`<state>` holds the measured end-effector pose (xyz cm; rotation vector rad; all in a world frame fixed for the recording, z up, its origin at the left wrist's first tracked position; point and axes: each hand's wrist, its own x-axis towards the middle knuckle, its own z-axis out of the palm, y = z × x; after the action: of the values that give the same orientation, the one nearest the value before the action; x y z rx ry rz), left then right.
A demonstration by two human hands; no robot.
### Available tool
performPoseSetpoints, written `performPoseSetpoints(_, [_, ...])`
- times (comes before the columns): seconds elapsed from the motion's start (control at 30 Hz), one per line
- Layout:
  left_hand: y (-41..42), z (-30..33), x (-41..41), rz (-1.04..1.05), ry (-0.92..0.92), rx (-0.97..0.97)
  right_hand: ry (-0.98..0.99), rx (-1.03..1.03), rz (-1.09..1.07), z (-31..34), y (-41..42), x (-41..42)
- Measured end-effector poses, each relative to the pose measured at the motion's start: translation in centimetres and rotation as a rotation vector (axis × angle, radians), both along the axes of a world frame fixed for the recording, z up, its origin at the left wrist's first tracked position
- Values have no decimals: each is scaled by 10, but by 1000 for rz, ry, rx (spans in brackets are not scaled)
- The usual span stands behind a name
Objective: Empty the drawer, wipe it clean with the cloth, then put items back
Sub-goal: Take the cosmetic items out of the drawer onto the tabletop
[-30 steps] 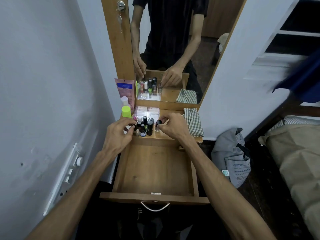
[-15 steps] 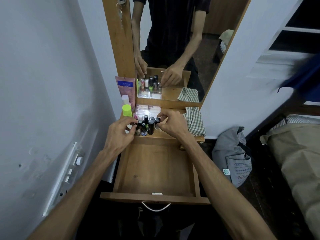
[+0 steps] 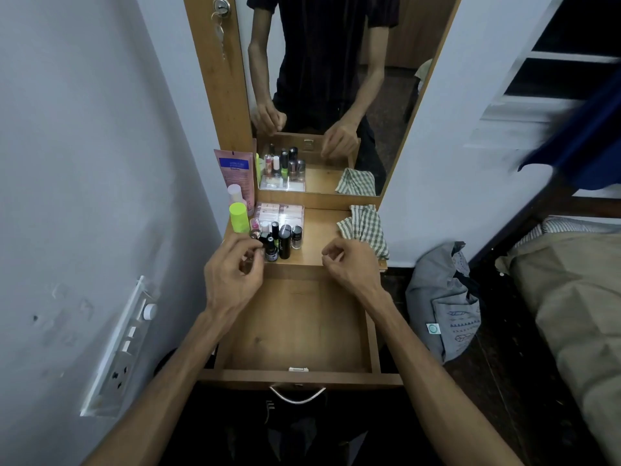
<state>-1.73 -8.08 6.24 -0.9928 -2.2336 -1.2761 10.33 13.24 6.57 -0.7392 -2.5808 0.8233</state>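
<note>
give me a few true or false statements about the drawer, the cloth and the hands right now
1. The drawer is pulled open and nothing lies inside it. True.
2. The checked cloth is bunched in the right hand. False: it lies on the shelf, beside that hand, which holds nothing.
3. The small bottles stand on the shelf above the drawer. True.
4. The lime-green bottle lies on its side in the drawer. False: it stands upright at the left end of the shelf.
5. The left hand is next to the cluster of bottles. True.
</note>
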Motion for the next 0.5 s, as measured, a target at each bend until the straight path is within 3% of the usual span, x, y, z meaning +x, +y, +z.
performPoseSetpoints(0.23, [21, -24, 61, -174, -71, -75, -118, -1, -325, -31, -6, 48])
performPoseSetpoints(0.5, [56, -66, 94, -244, -294, -311, -282, 65, -339, -65, 5, 61])
